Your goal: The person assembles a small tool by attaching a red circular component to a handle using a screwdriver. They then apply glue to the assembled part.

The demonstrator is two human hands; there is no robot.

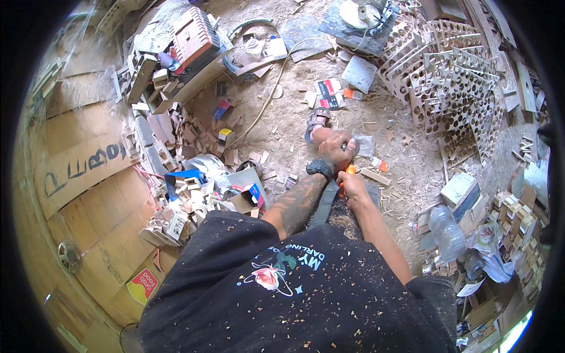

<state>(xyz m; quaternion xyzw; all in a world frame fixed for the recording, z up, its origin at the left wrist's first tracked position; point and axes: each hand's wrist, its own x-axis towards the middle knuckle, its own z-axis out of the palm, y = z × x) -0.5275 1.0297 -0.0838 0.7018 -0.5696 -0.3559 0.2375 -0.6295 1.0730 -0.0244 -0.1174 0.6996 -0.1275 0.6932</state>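
Note:
My left hand [334, 148], with a dark watch on its wrist, is closed in a fist near my sandalled foot [318, 122]. A small dark end shows at its curled fingers, but the rest of what it grips is hidden. Just below it, my right hand [354, 187] is wrapped round an orange piece [351, 169] that looks like a handle. A flat grey strip [325, 204] runs from between the hands toward my shirt; whether it joins the orange piece I cannot tell. A clear plastic bag [365, 145] lies beyond the left fist.
Wood shavings and scraps litter the floor. Wood blocks and small boxes [248, 199] are heaped at left, below a reddish crate [193, 36]. Boards full of round holes [453, 82] are stacked at far right. A plastic bottle [448, 232] lies at right, and a cable [265, 100] crosses the floor.

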